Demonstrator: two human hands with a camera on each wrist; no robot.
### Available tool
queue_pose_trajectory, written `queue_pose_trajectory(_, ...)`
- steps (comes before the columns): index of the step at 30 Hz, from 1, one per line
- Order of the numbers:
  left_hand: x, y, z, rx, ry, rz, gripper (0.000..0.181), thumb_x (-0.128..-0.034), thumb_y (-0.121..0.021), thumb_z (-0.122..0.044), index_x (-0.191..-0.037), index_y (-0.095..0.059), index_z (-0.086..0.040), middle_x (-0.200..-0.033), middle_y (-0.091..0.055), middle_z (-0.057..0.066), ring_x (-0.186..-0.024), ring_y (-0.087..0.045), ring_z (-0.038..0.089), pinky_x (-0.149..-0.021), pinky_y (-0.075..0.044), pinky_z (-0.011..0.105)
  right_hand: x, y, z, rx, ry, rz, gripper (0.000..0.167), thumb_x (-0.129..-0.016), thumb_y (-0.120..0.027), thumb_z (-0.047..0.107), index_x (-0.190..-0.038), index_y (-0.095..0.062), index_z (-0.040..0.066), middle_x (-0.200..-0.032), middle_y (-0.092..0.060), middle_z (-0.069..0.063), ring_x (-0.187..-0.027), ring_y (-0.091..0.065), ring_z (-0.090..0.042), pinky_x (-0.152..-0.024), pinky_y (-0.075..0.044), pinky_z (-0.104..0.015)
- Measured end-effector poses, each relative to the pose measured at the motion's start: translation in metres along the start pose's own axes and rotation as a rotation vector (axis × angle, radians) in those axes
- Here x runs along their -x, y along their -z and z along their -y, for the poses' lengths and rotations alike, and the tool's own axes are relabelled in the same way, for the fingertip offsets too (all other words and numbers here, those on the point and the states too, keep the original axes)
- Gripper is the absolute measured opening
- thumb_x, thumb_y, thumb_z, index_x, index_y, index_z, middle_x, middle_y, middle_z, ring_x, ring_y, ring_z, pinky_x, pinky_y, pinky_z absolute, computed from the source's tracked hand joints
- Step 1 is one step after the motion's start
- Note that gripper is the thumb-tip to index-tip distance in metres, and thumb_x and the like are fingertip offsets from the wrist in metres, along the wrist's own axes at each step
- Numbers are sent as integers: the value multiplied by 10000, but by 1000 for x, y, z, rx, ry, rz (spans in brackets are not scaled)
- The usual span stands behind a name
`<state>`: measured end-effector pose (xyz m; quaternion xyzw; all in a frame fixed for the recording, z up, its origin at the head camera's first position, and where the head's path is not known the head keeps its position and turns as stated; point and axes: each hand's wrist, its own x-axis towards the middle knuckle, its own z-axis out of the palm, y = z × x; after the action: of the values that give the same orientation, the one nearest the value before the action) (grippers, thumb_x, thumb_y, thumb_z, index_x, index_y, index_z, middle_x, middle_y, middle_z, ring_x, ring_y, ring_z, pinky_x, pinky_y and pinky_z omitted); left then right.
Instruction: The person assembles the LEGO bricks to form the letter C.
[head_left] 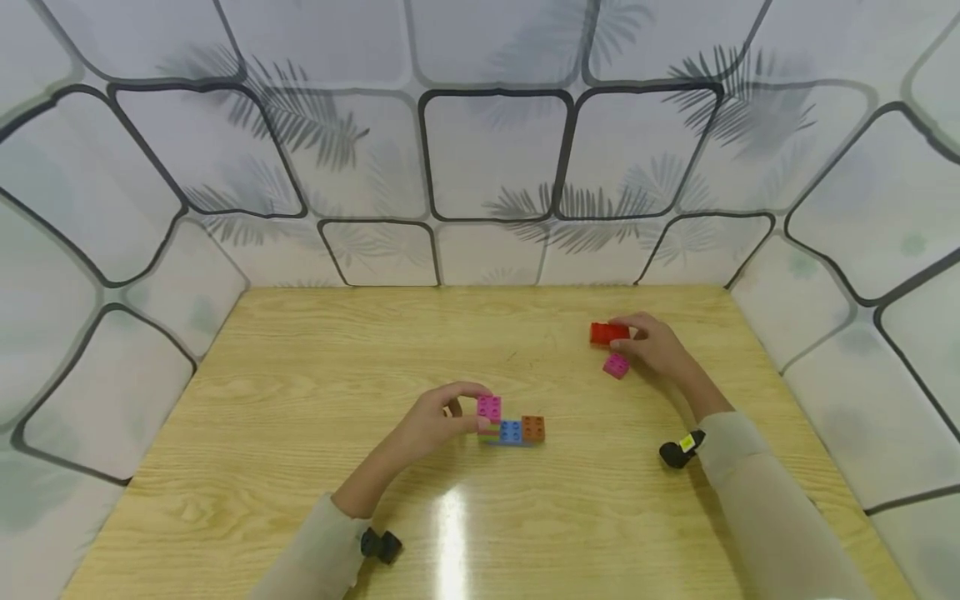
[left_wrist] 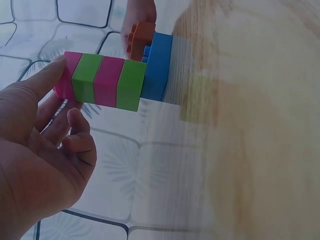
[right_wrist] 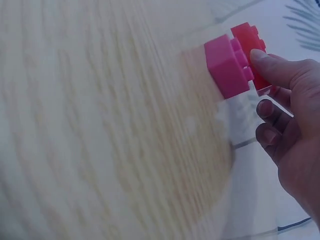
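My left hand point(head_left: 431, 425) pinches the pink top brick point(left_wrist: 69, 75) of a small tower between thumb and fingers. Below that brick, green and pink bricks alternate down to a long blue brick point(left_wrist: 158, 67) on the table. An orange brick point(head_left: 533, 428) sits on the blue one's other end, with blue studs bare between. Farther back and to the right, my right hand point(head_left: 654, 346) pinches a red brick point(head_left: 603, 334); the fingers cover its right end. Just in front of the red brick lies a loose pink brick point(right_wrist: 227, 67), studs up.
The light wooden table point(head_left: 337, 350) carries the bricks. Patterned walls point(head_left: 495, 158) enclose its back and both sides. A black wrist camera point(head_left: 381, 546) is on the left wrist, another black device point(head_left: 681, 450) on the right.
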<state>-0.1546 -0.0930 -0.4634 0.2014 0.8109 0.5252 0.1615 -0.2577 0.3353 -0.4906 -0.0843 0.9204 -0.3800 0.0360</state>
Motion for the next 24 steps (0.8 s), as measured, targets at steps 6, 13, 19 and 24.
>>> queue_pose_trajectory(6,1,-1,-1,10,-7,-2,395,-889,-779,-342,-1263,-679,-263,-1020,-618,104,-808,-509,191,-550,-394,241,13,-1,23,1,3,-11,495,-950,-712,347,-1371,-613,106,-1308,-574,-137,-918,-520,-243,-712,-476,-304)
queue_pose_trajectory(13,2,1,-4,-4,-28,-23,408,-879,-777,-401,-1261,-670,-306,-1093,-635,25,-796,-488,176,-534,-370,220,28,-11,48,-26,93,-32,431,-934,-740,288,-1312,-655,101,-1254,-601,-125,-807,-545,-184,-634,-488,-263)
queue_pose_trajectory(19,1,2,-1,-14,-46,-29,420,-877,-779,-400,-1267,-674,-287,-1187,-640,-55,-795,-494,167,-540,-378,219,45,-27,67,-66,129,-12,430,-927,-740,331,-1306,-659,145,-1235,-599,-70,-761,-554,-200,-629,-500,-286)
queue_pose_trajectory(24,1,2,1,-12,-38,-34,414,-874,-782,-397,-1259,-678,-285,-1198,-646,-56,-801,-498,159,-549,-382,215,59,-40,88,-104,136,-7,420,-919,-744,356,-1295,-666,186,-1223,-603,-34,-816,-525,-228,-658,-480,-294)
